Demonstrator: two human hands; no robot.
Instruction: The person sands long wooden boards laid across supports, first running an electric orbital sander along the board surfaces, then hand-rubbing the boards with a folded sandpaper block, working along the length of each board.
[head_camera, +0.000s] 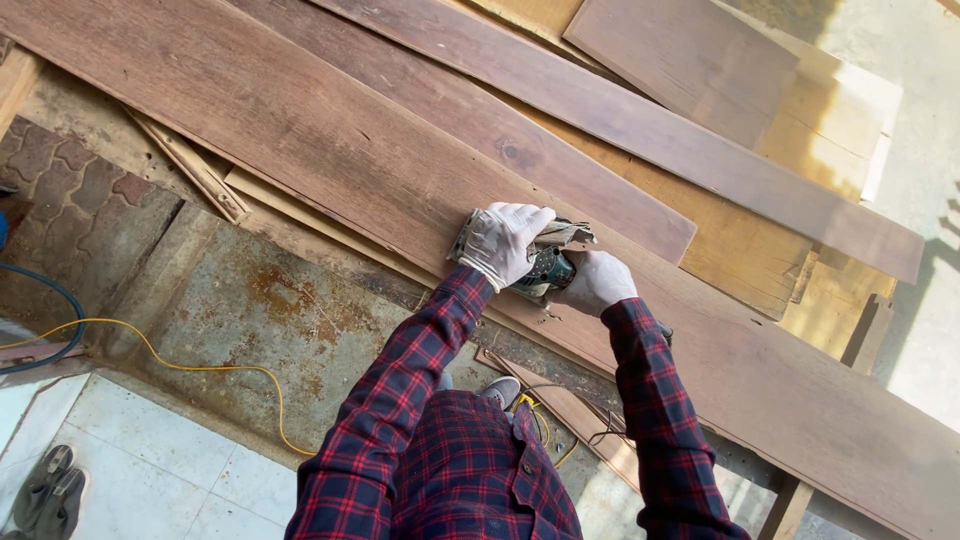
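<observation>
I am pressing a green power sander (540, 265) flat on the long brown plank (330, 140), near its front edge. My gloved left hand (500, 240) is clamping its front and my right hand (597, 282) is gripping the rear; even pressure should avoid gouging, with the yellow cable (200, 365) trailing below.

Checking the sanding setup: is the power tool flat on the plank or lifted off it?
Flat on it: the power tool rests on the plank, left hand on top.
</observation>
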